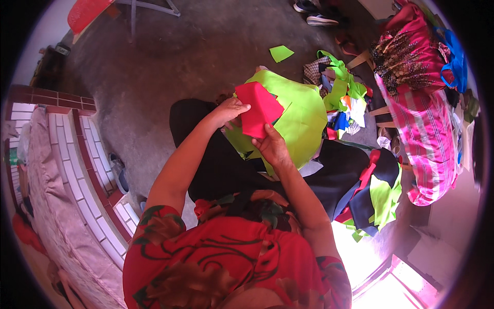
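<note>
A folded red piece of cloth [257,108] is held between my two hands over my lap, with a dark edge showing beneath its right side. My left hand [230,112] pinches its left edge, thumb on top. At the lower edge, my right hand [273,147] grips the same cloth with its thumb on top and the other fingers partly hidden below. Under the red cloth, a large lime-green cloth [303,110] lies spread across my knees.
A heap of green, checked and white scraps [342,98] lies on the floor at the right. A single green scrap [281,53] is farther off. Dark, red and green strips [368,198] hang by my right thigh. Beyond stands a bench with a pink checked cloth [422,139].
</note>
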The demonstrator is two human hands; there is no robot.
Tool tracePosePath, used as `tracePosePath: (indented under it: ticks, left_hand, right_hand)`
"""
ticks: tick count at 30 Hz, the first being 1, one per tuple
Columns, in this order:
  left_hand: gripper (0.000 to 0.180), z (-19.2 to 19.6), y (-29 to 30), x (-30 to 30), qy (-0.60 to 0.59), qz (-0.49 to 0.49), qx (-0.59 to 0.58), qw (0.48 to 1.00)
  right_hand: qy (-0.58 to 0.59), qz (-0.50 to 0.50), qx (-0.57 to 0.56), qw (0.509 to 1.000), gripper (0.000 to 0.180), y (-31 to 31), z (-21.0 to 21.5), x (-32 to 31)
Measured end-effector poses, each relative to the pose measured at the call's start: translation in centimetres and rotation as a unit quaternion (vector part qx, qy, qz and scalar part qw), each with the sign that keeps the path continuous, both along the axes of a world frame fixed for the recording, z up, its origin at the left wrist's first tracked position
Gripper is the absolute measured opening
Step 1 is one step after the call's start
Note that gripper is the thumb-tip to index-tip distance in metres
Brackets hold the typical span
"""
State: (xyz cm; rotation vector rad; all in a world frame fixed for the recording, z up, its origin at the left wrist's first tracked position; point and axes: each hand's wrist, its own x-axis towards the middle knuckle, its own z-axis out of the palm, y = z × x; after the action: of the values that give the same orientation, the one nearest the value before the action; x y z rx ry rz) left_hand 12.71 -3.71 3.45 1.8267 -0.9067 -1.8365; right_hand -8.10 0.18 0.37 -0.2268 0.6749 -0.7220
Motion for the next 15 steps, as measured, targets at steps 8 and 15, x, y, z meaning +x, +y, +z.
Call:
tracePosePath:
  ticks: [8,15]
  left_hand:
    - [0.057,-1.4,-0.2,-1.4,0.141,0.18,-0.056,0.972]
    - [0.049,-0.3,-1.0,-1.2,0.218,0.108,-0.083,0.966]
  right_hand:
    - [-0.005,0.046,-0.015,0.999,0.04,0.2,-0.2,0.0]
    - [0.017,-0.024,-0.022,0.999,0.045,-1.5,0.3,-0.5]
